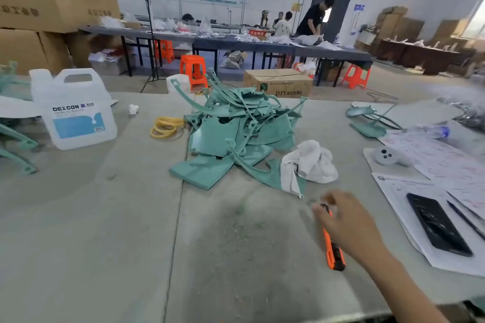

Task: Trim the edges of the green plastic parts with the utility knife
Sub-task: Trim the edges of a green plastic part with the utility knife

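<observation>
A heap of green plastic parts (236, 136) lies in the middle of the grey table (105, 217), flat panels and curved arms tangled together. More green parts lie at the far right (370, 126) and at the left edge (15, 147). An orange and black utility knife (334, 254) lies near the front right. My right hand (346, 223) is over the knife's front half with the fingers curled and blurred; whether they grip it is unclear. The knife's tail sticks out below the palm. My left hand is out of view.
A white rag (312, 162) rests against the heap's right side. Yellow rubber bands (166, 127) and a white DEXCON jug (76, 110) stand left of it. Papers (409, 191), a black phone (438, 225), a white controller (385, 156) and a water bottle (430, 131) fill the right side.
</observation>
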